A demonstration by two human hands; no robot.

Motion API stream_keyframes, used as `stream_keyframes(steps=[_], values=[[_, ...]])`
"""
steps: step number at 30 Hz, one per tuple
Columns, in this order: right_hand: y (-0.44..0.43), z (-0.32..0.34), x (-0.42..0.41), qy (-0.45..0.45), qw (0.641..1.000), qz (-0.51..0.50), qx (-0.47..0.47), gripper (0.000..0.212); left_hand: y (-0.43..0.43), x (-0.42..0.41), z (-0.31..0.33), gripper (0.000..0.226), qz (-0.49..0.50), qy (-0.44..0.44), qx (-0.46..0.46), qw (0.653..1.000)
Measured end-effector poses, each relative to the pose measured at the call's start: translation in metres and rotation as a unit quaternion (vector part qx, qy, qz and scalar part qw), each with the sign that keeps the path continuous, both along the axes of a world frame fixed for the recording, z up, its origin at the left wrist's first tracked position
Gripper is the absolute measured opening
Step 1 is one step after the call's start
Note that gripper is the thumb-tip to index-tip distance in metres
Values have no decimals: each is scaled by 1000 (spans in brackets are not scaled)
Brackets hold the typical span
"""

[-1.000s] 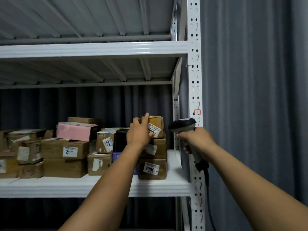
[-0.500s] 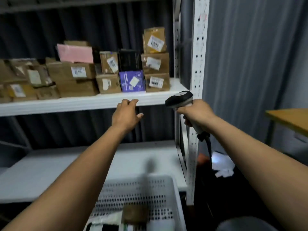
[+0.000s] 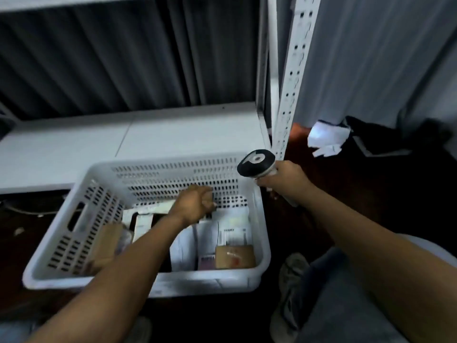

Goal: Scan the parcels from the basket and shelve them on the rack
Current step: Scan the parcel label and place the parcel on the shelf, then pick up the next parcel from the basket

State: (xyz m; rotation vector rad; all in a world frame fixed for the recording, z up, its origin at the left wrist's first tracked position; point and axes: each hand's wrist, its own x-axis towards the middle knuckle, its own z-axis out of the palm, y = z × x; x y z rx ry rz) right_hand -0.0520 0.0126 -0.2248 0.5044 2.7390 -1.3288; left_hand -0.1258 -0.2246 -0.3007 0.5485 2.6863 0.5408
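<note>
A white perforated basket (image 3: 173, 174) stands on the floor in front of the rack's low white shelf (image 3: 123, 139). Inside lie a white mailer with a barcode label (image 3: 232, 236), a small brown box (image 3: 235, 256), a brown parcel (image 3: 106, 243) at the left and a white box (image 3: 141, 219). My left hand (image 3: 195, 201) is down in the basket by its far wall, fingers curled on the edge of a dark parcel (image 3: 211, 214) that is mostly hidden. My right hand (image 3: 284, 179) holds the black-and-white barcode scanner (image 3: 257, 163) over the basket's far right corner.
The rack's perforated white upright (image 3: 289, 95) rises just behind the scanner. Grey curtain hangs behind and to the right. Crumpled white paper (image 3: 326, 137) and a dark flat object (image 3: 376, 137) lie on the dark floor at the right. My shoe (image 3: 291, 273) is beside the basket.
My view has dropped from the parcel-filled shelf to the basket. My left hand left the shelved parcel and came down into the basket; my right hand lowered with the scanner.
</note>
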Motion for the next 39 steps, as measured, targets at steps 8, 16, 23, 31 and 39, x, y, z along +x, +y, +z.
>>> stream_keyframes(steps=[8, 16, 23, 31, 39], values=[[-2, -46, 4, -74, 995, 60, -10, 25, -16, 61, -73, 44, -33, -266, 66, 961], [-11, -53, 16, -83, 992, 87, -33, 12, -8, 65, -79, 19, 34, -178, 208, 961], [-18, -50, 19, -85, 990, 101, -50, 23, -13, 75, -83, 59, 18, -108, 143, 984], [-24, -32, 9, 1, 989, 32, -144, 12, -32, 62, -42, 62, 292, -77, 360, 883], [-28, -18, -2, 44, 947, -80, -309, 20, -51, 68, -1, 55, 304, -155, 596, 727]])
